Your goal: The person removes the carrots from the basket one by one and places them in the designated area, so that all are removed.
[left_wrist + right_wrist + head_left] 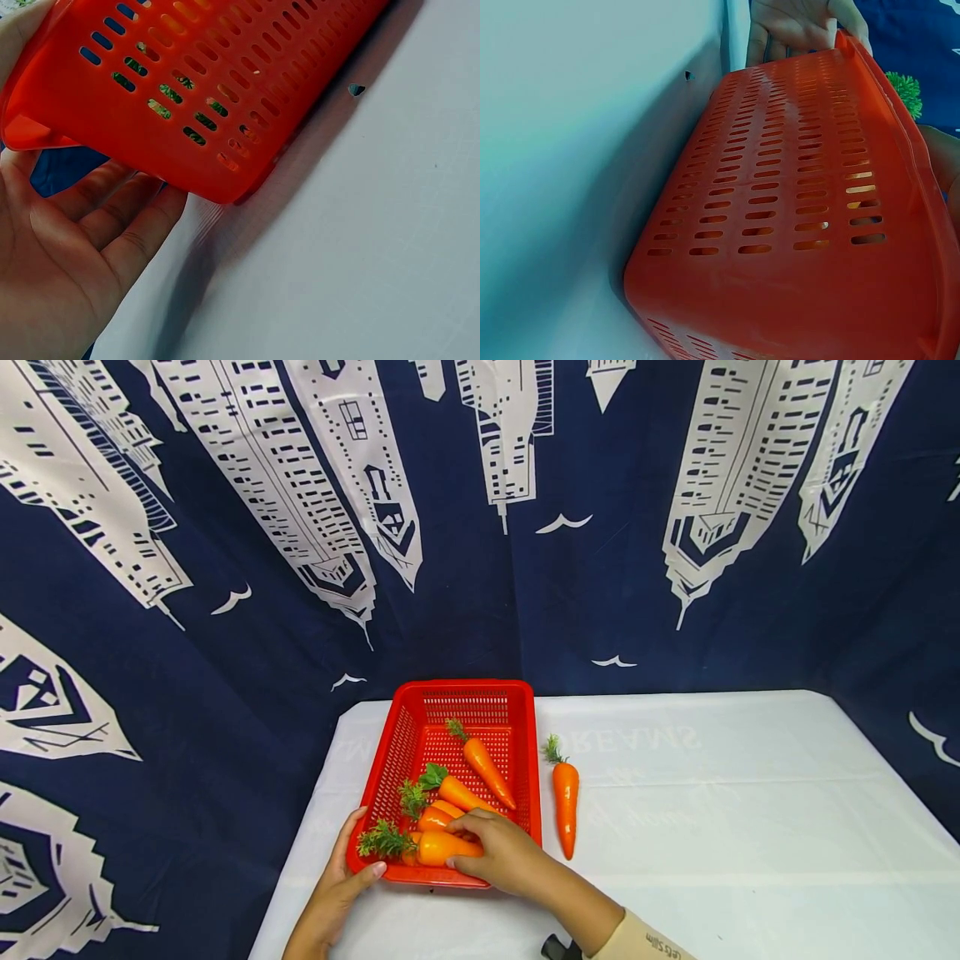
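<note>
A red plastic basket (535, 768) with slotted walls stands on the white-covered table. My left hand (330, 889) holds its near-left corner, thumb over the rim and fingers against the outside; the left wrist view shows those fingers (139, 225) under the basket's edge. Inside the front of the basket, my right hand (502, 852) grips an orange carrot (438, 849) with a leafy green top. Behind it lie more carrots, one in the middle (461, 793) and one farther back (487, 768). The right wrist view mostly shows the basket's outer wall (757, 195).
One carrot (566, 797) lies on the table just right of the basket, its green top pointing away. A dark blue curtain (465, 635) with white building prints hangs behind the table (712, 827). A small black object (555, 947) shows beneath the right forearm.
</note>
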The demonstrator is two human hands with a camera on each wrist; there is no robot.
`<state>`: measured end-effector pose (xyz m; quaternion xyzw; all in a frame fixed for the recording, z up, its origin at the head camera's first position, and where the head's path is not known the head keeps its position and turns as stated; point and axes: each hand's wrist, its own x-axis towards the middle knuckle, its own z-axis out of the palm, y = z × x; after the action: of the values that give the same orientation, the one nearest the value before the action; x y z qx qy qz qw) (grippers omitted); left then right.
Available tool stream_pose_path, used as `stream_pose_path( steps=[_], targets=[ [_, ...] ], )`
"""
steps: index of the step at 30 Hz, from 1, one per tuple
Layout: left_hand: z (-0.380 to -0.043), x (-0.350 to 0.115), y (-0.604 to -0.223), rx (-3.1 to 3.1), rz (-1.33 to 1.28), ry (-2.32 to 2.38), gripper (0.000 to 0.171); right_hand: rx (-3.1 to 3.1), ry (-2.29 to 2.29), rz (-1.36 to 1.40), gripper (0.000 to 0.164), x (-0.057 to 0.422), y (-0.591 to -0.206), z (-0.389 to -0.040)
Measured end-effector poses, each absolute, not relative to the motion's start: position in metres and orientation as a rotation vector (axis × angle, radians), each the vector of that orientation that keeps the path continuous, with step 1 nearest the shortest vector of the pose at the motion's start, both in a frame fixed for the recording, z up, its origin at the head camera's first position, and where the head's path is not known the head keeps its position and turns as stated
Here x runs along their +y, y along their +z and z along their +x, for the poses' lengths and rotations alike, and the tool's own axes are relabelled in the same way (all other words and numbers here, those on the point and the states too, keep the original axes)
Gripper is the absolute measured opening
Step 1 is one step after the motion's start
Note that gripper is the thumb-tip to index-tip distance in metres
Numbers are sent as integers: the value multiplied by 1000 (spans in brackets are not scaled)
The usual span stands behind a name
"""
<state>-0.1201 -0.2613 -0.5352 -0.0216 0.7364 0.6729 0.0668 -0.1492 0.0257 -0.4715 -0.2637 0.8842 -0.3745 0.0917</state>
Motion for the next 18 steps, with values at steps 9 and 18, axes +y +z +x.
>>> stream_pose_path(
  steps=[9,18],
  targets=[
    [-120,-261,-535,2218,-62,2033,84,2632,-1105,-790,40,26,-472,-149],
    [-120,-262,-536,2221,-58,2036,85,2641,-1136,-826,40,27,-474,-147]
  ],
)
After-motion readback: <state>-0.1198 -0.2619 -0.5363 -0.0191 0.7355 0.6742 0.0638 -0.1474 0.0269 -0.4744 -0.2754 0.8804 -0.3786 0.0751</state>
